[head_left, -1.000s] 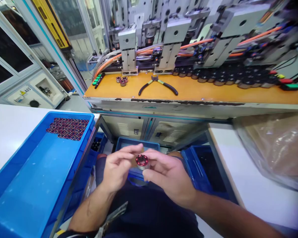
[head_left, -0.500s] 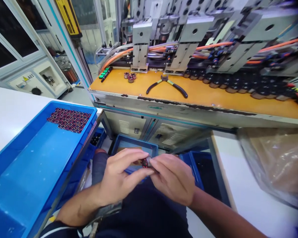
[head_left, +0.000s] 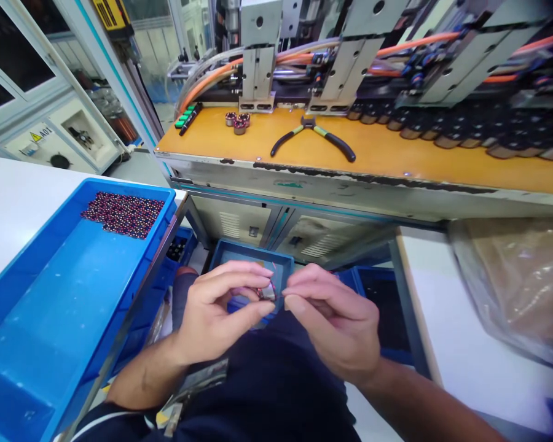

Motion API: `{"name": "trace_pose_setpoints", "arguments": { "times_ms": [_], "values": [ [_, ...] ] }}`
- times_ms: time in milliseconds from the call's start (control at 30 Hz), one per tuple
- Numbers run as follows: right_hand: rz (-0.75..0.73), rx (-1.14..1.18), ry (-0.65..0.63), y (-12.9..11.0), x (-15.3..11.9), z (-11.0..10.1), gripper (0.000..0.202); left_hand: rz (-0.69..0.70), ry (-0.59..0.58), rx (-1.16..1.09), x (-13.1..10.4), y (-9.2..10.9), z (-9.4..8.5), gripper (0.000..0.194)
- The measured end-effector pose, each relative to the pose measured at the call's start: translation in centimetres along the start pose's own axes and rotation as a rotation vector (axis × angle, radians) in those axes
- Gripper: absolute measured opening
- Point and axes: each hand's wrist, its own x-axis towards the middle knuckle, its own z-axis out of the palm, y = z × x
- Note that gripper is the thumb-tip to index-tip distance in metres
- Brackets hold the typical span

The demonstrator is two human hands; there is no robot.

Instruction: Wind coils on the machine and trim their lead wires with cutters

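Silver side wall outward, the small round wound part point(head_left: 268, 291) sits between the thumb and fingertips of the left hand point(head_left: 219, 304), which pinches it by its edges over the person's lap. Half a second ago the right hand point(head_left: 338, 322) was closed against it too; now that hand is off to the right, just beside the part, a narrow gap between them. Its thumb and forefinger are pressed together at the tips, and whether they pinch something thin I cannot tell. The part also shows more of its side than it did, with red at its rims, and a fine reddish strand seems to rise at its right. So the left hand alone appears to bear the part, leaving the right free for finer handling at that side. The pliers point(head_left: 337, 146) lie untouched on the far orange bench top point(head_left: 203, 140), right of three similar parts point(head_left: 239, 124); many more fill the far end of the blue tray point(head_left: 50, 319) at left.
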Motion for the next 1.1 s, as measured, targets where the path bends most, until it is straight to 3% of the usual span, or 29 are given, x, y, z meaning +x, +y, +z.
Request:
{"name": "trace_pose_setpoints", "arguments": {
  "times_ms": [133,200,233,300,400,500,567,700,767,833,933,967,1100],
  "values": [
    [0.213,0.126,-0.014,1.0,-0.8,-0.8,0.015,0.064,-0.004,0.080,0.2,0.0,-0.6,0.027],
    [0.284,0.000,0.011,0.9,-0.6,-2.0,0.018,0.103,-0.024,0.172,0.2,0.1,-1.2,0.027],
    [0.236,-0.140,0.029,0.6,-0.3,-2.7,0.015,0.125,-0.042,0.221,0.3,0.3,-1.4,0.027],
    [-0.049,-0.453,-0.026,-0.2,0.8,-4.0,0.004,0.170,-0.093,0.298,0.4,0.5,-1.8,0.026],
    [-0.480,-0.645,-0.304,-1.3,2.9,-4.7,0.016,0.210,-0.161,0.334,0.5,0.8,-1.9,0.027],
    [-0.619,-0.696,-0.491,-1.8,4.1,-4.1,0.015,0.203,-0.164,0.321,0.3,0.9,-1.8,0.028],
    [-0.530,-0.675,-0.567,-2.0,4.2,-3.3,0.018,0.195,-0.146,0.310,0.1,0.9,-1.8,0.028],
    [0.053,-0.349,-0.729,-3.0,3.9,-2.5,0.028,0.205,-0.121,0.279,-0.3,0.8,-2.1,0.028],
    [0.248,-0.262,-0.779,-3.1,5.2,-2.7,0.031,0.219,-0.105,0.267,-0.4,0.7,-2.3,0.026],
    [0.212,-0.346,-0.612,-2.5,7.9,-3.3,0.027,0.231,-0.075,0.266,-0.5,0.5,-2.5,0.026],
    [-0.014,-0.746,-0.061,-0.3,14.1,-3.6,0.019,0.243,-0.006,0.271,-0.5,0.2,-2.5,0.028],
    [0.019,-0.889,0.033,0.6,16.3,-3.4,0.024,0.243,0.019,0.268,-0.4,0.0,-2.5,0.028],
    [0.298,-1.111,0.055,4.3,22.2,-1.7,0.072,0.223,0.108,0.263,-0.3,-0.2,-2.3,0.027]
  ]
}}
